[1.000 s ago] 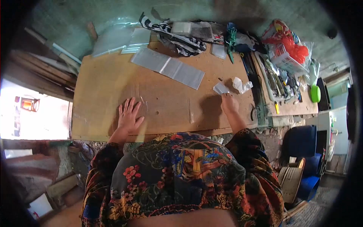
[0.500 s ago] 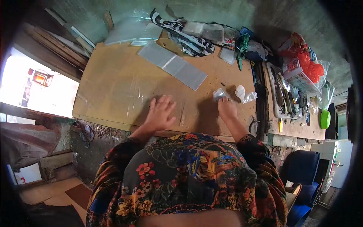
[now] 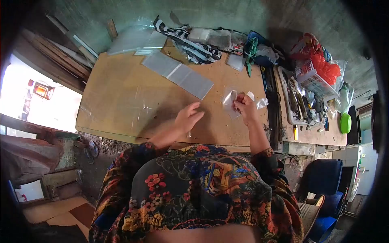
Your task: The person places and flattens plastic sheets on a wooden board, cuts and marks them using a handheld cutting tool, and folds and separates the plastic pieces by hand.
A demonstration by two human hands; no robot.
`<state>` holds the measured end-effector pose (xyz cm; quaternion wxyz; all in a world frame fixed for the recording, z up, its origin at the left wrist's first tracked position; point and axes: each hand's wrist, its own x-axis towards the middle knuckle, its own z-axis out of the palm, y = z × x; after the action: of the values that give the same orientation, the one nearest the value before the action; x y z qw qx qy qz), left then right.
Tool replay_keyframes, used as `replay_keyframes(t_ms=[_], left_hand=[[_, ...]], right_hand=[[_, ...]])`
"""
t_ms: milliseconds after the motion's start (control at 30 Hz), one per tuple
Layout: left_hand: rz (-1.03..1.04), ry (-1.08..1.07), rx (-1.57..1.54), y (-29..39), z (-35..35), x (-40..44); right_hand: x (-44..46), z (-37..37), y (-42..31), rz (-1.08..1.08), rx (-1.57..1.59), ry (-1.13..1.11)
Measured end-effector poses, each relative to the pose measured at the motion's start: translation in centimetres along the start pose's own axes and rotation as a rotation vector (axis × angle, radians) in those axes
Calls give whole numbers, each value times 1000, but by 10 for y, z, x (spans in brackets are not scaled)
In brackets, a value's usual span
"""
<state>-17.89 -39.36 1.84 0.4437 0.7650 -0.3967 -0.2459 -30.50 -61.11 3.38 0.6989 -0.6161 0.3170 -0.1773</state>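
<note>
My right hand (image 3: 246,108) pinches a small clear plastic sheet (image 3: 229,99) at its edge, over the right part of the tan board. The plastic is curled and catches white light; whether it is a bag or a single film I cannot tell. My left hand (image 3: 189,118) hovers over the middle of the board, thumb and fingers apart, holding nothing. Beyond it lies a long strip of stacked clear plastic sleeves (image 3: 177,74), set diagonally. Crumpled white paper scraps (image 3: 262,103) rest just right of my right hand.
The board (image 3: 109,89) has more clear plastic sheets (image 3: 135,38) at its back left. A black-and-white striped cloth (image 3: 188,44) and bundled bags line the wall. To the right are a tool tray (image 3: 300,101), a white basket (image 3: 316,79) and a green container (image 3: 345,123).
My left hand has lifted off the board and moved right. My right hand has raised the small plastic sheet, which is now unfolded more. The view has shifted slightly.
</note>
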Motion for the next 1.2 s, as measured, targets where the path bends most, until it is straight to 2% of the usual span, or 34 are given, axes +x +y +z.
replay_keyframes(t_ms=[67,100,167,300,367,400,467,567,700,833,1033,1133,1200], left_hand=[[-175,-27,-505,5,19,23],[-170,-29,-506,21,20,28],[-310,-168,-693,60,13,29],[-243,-83,-700,63,12,28],[-172,65,-487,56,13,26],[-173,63,-486,60,10,24],[-145,116,-260,72,0,22],[-93,173,-115,74,-12,20],[-124,213,-118,66,-18,22],[-152,277,-291,62,-22,22],[-195,287,-446,52,-37,30],[-254,325,-580,54,-52,30],[-318,338,-658,50,-62,29]], right_hand=[[-17,12,-22,29,79,-63],[-23,17,-30,51,115,-152],[-23,16,-23,45,127,-338],[-44,33,-39,45,101,-341],[-40,35,-34,22,17,-328],[-38,37,-31,3,-69,-314],[-32,40,-23,-8,-9,-283],[-32,52,-31,-16,19,-228],[-30,63,-37,31,76,-203],[-29,72,-39,73,184,-205],[-14,71,-33,-81,182,-183],[0,61,-29,-56,170,-109],[9,49,-25,-75,90,86]])
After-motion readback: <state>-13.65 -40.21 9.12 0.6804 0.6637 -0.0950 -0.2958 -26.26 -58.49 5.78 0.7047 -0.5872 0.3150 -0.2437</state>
